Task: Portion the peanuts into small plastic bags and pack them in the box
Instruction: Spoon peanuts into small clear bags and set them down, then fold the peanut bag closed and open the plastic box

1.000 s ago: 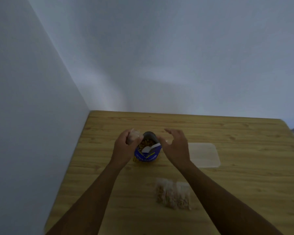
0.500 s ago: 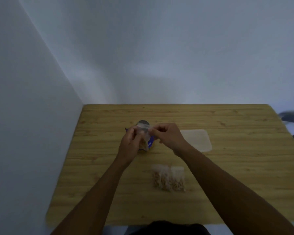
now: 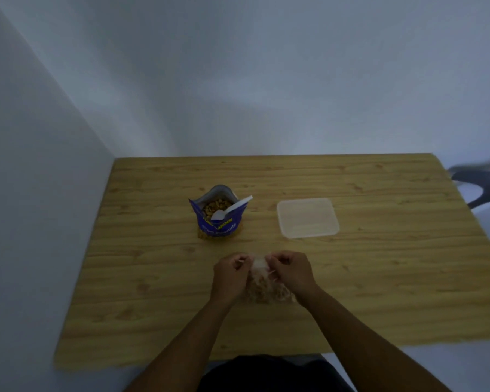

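1. Nearest, a small bag [image 3: 259, 270] of peanuts is pinched at its top by the curled fingers of the left hand [image 3: 231, 274] and right hand [image 3: 290, 271]. If the mouth slipped, peanuts could be spilled.
2. Filled bags [image 3: 269, 296] lying just beneath could be knocked aside.
3. Farther, the open packet [image 3: 218, 219] with its spoon [image 3: 232, 209] could be tipped; the box [image 3: 307, 217] lies to its right.

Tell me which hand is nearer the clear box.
Right. The right hand sits toward the person from the box, slightly left; the left hand is farther left, beyond the small bag.
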